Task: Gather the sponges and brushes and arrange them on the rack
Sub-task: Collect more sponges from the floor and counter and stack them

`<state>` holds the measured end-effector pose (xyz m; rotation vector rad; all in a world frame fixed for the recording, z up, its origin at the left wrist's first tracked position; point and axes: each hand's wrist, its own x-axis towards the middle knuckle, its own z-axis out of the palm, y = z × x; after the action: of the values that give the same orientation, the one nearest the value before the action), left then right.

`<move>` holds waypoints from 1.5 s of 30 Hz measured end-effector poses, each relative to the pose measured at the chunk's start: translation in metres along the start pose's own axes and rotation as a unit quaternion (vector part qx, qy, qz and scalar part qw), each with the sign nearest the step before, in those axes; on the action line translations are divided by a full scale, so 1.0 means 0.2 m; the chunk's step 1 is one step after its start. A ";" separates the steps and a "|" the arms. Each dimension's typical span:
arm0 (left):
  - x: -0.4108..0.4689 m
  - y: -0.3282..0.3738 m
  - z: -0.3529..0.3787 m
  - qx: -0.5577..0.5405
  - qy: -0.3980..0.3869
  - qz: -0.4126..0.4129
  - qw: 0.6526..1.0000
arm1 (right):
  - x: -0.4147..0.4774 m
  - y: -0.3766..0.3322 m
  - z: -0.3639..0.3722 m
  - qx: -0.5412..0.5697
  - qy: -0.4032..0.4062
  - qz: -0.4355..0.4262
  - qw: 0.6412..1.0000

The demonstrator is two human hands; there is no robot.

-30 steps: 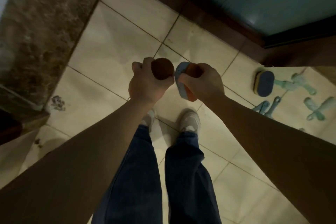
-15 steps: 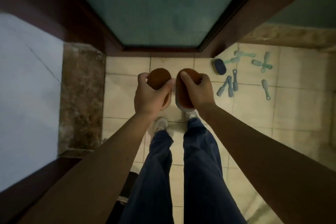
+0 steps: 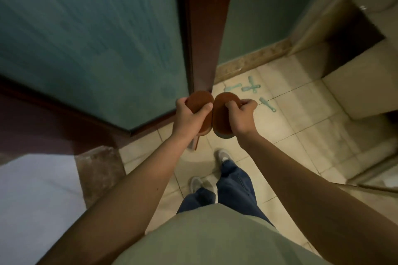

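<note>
Left hand [image 3: 189,117] pinches left sponge [image 3: 199,98], right hand [image 3: 242,119] pinches right sponge [image 3: 223,121], long axes seemingly upright.

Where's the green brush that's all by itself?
In the head view, the lone brush lies on the tiled floor on the right, just beyond the right hand, nearer than the crossed brushes by the wall.

1. The floor [image 3: 301,131] is laid with pale beige tiles, dimly lit.
2. Frosted teal glass [image 3: 86,38] is set in a dark wooden frame [image 3: 204,28].
3. A white wall [image 3: 32,200] is seen lower left.
</note>
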<state>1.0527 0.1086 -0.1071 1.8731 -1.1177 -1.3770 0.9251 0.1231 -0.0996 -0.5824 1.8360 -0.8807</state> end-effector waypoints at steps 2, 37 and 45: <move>-0.03 0.12 0.06 0.007 -0.023 0.027 0.999 | -0.03 -0.05 -0.11 0.030 0.031 0.001 0.999; -0.90 1.75 2.21 0.133 -0.358 0.384 0.841 | 0.15 -0.47 -2.86 0.043 0.273 -0.255 0.927; -0.98 2.02 2.67 0.097 -0.353 0.435 0.823 | 0.24 -0.58 -3.31 0.049 0.367 -0.271 0.888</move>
<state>0.4017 0.0978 0.1463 0.6537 -2.1759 -1.3908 0.3014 0.2234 0.1330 -0.7832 2.3110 -1.7439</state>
